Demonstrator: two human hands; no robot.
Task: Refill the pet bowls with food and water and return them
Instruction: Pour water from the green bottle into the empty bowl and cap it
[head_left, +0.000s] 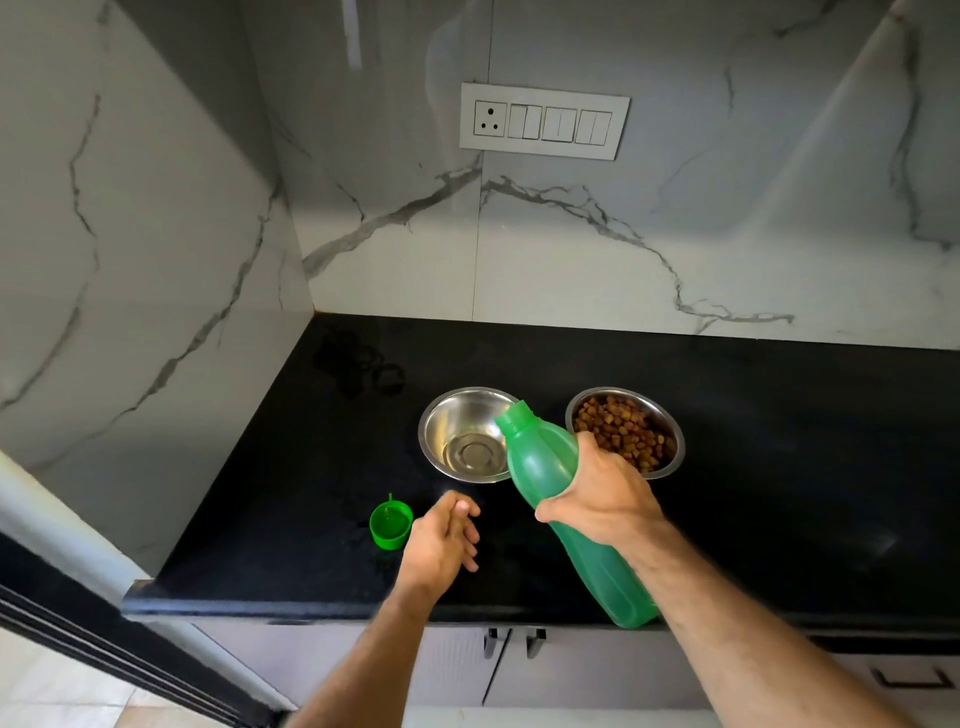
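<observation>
Two steel bowls stand side by side on the black countertop (779, 467). The left bowl (457, 441) holds no kibble and shows its shiny bottom. The right bowl (631, 426) is full of brown kibble. My right hand (597, 493) grips a green plastic bottle (540, 457) around its middle, uncapped and tilted, with its mouth over the left bowl's right rim. The bottle's green cap (389, 525) lies upside down on the counter. My left hand (447, 535) hovers just right of the cap, fingers loosely apart, holding nothing.
Marble walls close the counter at the back and left. A switch panel (543, 122) sits on the back wall. A dark smudge or wet patch (358, 364) marks the counter's far left corner. Cabinet doors with black handles (511, 642) lie below the front edge.
</observation>
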